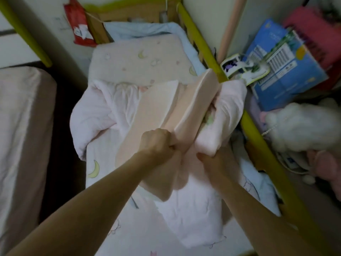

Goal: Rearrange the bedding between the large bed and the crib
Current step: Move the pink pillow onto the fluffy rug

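Head view: left hand (pixel 156 140) and right hand (pixel 208 157) grasp peach pillows (pixel 160 108) over crib (pixel 203 39); large bed (pixel 22 126) transfer pending.

The room is dim, with soft, even light and no visible lamp or window. The pale quilt (pixel 103 115) in the crib is the brightest surface, without glare. Left of the quilt, the gap beside the large bed (pixel 24 145) falls into deep shadow. Shadows on the quilt folds are faint and soft-edged. The whole picture is slightly blurred and grainy; the white fluffy thing (pixel 302 126) right of the quilt is smeared, and print on the blue box (pixel 284 71) above it is unreadable. Wide-angle distortion bends the yellow-green crib rail (pixel 206 50) and stretches the forearms toward the bottom corners, which darken.
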